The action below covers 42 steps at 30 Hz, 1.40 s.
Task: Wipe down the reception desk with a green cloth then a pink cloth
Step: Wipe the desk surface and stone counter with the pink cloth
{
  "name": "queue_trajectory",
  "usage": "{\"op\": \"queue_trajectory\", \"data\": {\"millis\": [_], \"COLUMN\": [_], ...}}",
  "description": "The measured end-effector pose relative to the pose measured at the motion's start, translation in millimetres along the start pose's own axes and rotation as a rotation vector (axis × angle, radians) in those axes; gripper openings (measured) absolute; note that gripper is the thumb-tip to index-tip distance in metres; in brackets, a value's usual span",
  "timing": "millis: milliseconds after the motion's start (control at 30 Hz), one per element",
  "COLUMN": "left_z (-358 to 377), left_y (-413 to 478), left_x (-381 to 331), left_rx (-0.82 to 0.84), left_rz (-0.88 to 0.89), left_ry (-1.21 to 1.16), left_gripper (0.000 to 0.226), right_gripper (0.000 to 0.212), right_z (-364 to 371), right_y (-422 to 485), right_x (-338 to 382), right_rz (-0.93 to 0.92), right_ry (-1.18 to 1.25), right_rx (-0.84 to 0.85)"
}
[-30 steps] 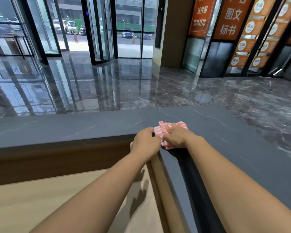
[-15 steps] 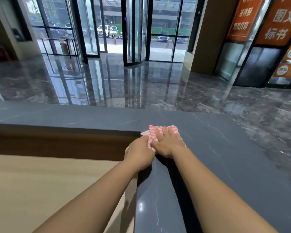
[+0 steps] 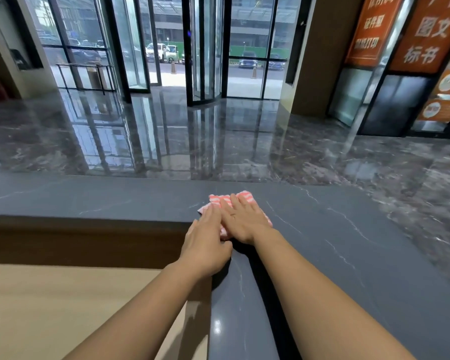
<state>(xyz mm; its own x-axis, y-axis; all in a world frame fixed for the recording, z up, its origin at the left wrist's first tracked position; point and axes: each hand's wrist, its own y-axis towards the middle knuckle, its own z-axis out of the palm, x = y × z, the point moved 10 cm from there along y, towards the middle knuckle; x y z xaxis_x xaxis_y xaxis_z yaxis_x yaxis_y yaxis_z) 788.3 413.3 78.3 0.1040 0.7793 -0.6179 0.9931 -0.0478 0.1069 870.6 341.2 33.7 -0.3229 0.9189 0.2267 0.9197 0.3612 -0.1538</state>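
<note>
A folded pink-and-white striped cloth (image 3: 218, 199) lies flat on the dark grey stone top of the reception desk (image 3: 348, 242), near its inner corner. My right hand (image 3: 244, 222) presses down on the cloth with straight fingers and covers most of it. My left hand (image 3: 205, 242) lies flat beside it, fingertips on the cloth's left edge, palm over the desk's inner rim. No green cloth is in view.
The desk top runs left (image 3: 63, 196) and also toward me on the right. A brown wooden inner wall (image 3: 76, 240) and a lower beige work surface (image 3: 50, 307) lie to my left. Beyond the desk are a glossy marble floor (image 3: 166, 131) and glass doors.
Both hands have flattened out on the cloth; a second ago their fingers were curled over it. The cloth has slid a little away from the inner edge. My view has turned left.
</note>
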Motion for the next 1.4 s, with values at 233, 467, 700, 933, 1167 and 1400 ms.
{"op": "queue_trajectory", "data": {"millis": [233,467,700,933,1167,1400], "left_z": [6.1,46.3,71.5,75.9,71.9,65.0], "left_y": [15.9,20.8,25.1,22.7,8.5,2.0], "left_x": [-7.2,-34.8,-52.4,-54.2,-48.8,-50.0], "left_rx": [-0.014,0.212,0.353,0.407,0.339,0.222], "left_rz": [0.114,0.115,0.062,-0.015,-0.035,-0.064], "left_ry": [0.189,0.465,0.663,0.650,0.587,0.633], "left_gripper": [0.046,0.045,0.045,0.053,0.054,0.036], "right_gripper": [0.065,0.056,0.056,0.059,0.055,0.059], "right_z": [-0.4,-27.5,-58.2,-64.7,-29.9,-6.2], "right_y": [61.7,64.5,17.6,-20.2,4.0,14.2], "right_x": [13.1,-74.0,-268.3,-290.5,-111.3,-26.9], "right_rz": [-0.120,0.002,0.269,0.452,0.145,-0.062], "right_ry": [-0.192,-0.089,-0.134,-0.049,0.096,0.035], "right_rx": [0.007,-0.032,-0.079,-0.082,-0.055,0.059]}}
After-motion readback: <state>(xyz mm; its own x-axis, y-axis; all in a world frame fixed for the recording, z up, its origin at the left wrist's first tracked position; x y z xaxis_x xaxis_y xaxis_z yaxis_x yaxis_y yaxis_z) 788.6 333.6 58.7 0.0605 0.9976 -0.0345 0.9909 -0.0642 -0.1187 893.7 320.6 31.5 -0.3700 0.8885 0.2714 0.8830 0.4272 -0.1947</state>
